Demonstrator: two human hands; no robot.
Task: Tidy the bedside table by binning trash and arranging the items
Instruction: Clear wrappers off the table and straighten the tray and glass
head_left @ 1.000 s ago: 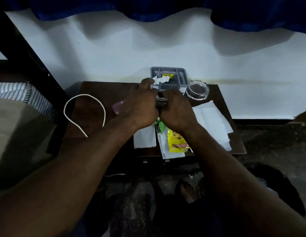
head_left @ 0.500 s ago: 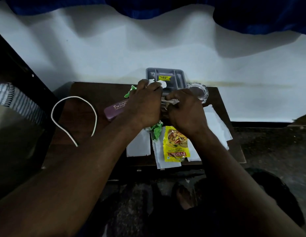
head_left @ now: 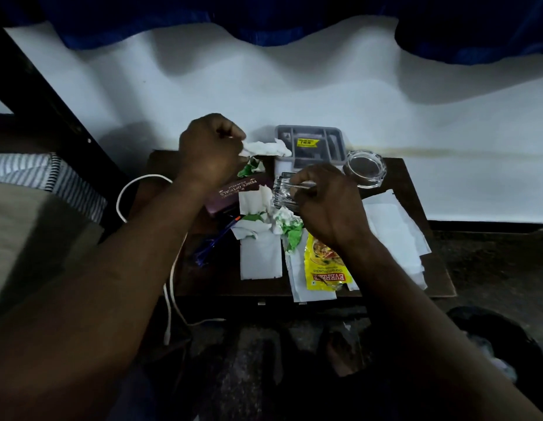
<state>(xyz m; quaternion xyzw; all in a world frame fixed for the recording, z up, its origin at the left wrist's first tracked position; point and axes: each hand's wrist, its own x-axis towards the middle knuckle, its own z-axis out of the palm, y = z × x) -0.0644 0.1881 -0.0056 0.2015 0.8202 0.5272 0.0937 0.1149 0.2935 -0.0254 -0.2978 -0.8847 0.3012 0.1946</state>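
A head-worn camera looks down on a dim, cluttered bedside worktop (head_left: 406, 183) against a white wall. The left hand (head_left: 209, 150), at upper centre, has its fingers curled, pinching a crumpled white tissue (head_left: 265, 147) lifted above the worktop. The right hand (head_left: 327, 202), at centre, curls its fingers round the rim of a clear drinking glass (head_left: 282, 192) tipped on its side.

Between and below the hands lie more crumpled tissues and green wrappers (head_left: 279, 221), on top of flat white paper sheets (head_left: 391, 232). A yellow Everest masala sachet (head_left: 324, 268) lies at the near edge. A maroon spectacle case (head_left: 233, 192) sits under the left wrist, with a blue pen (head_left: 212, 241) just below it. At the back stand a grey compartment tray (head_left: 309, 144) and a glass ashtray (head_left: 365, 168). A white cable (head_left: 142, 183) loops off the left edge.
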